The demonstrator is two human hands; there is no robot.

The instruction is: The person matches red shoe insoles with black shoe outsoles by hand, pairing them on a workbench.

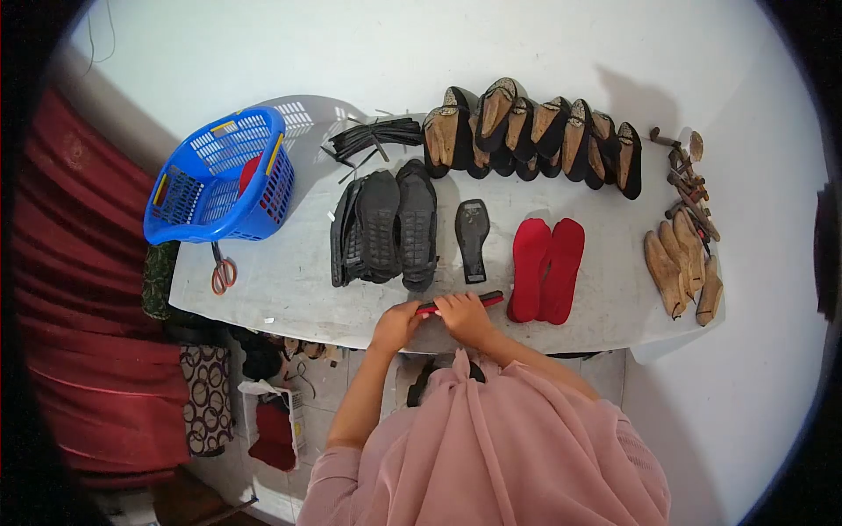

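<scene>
Near the front edge of the table I hold a shoe sole (493, 298) edge-on, black on one face and red on the other. My left hand (400, 326) is closed round its left end. Across its middle my right hand (463, 316) is wrapped, and the right end sticks out. Just beyond it lies a single black sole (472, 241), flat on the table. To the right are two red insoles (545, 270) side by side. Stacks of black soles (381, 223) lie to the left.
A blue basket (219, 228) stands at the left, with scissors (223, 273) below it. Black strips (377, 136) and several shoes on lasts (531, 131) line the back. Wooden lasts (684, 263) and hammers (688, 188) lie at the right.
</scene>
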